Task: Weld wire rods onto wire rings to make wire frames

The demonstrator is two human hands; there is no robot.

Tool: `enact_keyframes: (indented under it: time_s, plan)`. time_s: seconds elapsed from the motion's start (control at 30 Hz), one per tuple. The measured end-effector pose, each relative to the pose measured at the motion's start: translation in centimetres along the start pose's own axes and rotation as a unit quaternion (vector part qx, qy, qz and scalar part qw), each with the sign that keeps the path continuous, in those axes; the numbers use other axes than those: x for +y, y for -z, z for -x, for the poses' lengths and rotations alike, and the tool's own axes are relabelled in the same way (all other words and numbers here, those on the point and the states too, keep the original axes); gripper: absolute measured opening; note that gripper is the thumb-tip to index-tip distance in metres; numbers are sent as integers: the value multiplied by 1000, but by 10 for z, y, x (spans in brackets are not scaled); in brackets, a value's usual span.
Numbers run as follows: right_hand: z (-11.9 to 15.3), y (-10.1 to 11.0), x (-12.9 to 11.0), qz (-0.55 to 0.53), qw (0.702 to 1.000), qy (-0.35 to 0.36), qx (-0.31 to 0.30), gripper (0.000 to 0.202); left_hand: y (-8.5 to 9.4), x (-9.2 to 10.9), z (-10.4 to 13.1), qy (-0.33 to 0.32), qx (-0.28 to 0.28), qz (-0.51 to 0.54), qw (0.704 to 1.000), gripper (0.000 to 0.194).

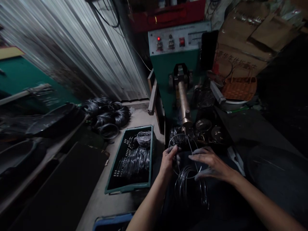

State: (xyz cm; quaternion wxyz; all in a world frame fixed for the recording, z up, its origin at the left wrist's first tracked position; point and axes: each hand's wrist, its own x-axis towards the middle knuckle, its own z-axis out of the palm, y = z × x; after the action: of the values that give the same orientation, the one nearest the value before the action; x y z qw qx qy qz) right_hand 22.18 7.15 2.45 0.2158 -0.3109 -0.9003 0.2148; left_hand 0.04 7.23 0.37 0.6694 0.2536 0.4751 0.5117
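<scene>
A thin metal wire ring (pixel 181 135) with wires across its inside stands tilted between my hands, below the tip of a welding machine's arm (pixel 184 101). The thumb and fingers of my left hand (pixel 169 159) pinch its left side. My right hand (pixel 211 162) is at its right side with thumb and fingers spread; whether the fingertips touch the wire I cannot tell. Just beneath, a bunch of bent wire rings (pixel 184 186) lies on dark cloth over my lap. More wire pieces (pixel 176 136) lie in the shadow under the machine arm.
Left of me stands a green plastic crate (pixel 152 160) holding wire pieces. Coils of dark wire (pixel 108 115) lie on the floor by the corrugated wall. The machine's control panel (pixel 178 40) shows a lit red lamp. An orange woven basket (pixel 239 88) and cardboard boxes (pixel 243 48) are at right.
</scene>
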Motion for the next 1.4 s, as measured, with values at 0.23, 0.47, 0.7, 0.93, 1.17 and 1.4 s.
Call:
enact_keyframes:
  time_s: [0.23,0.47,0.7,0.93,1.17,1.4]
  plan:
    - [-5,6,7,-52,999,-9,-7,67,3,0,-12,11,0,-17,1000,42]
    - [-66,39,76,-211,949,-154,177,42,-2,39,-82,-28,19,0,999,39]
    - [-131,32,90,-238,951,-180,76,34,-6,64,-127,-56,-1,-15,998,40]
    - [-138,36,78,-267,938,-208,74,29,-4,67,-135,-61,-5,-22,998,40]
    - [-139,33,77,-284,928,-224,86,28,-7,68,-132,-112,-11,-30,993,40]
    - [-139,35,72,-258,934,-232,81,28,-2,64,-138,-86,-5,-30,996,38]
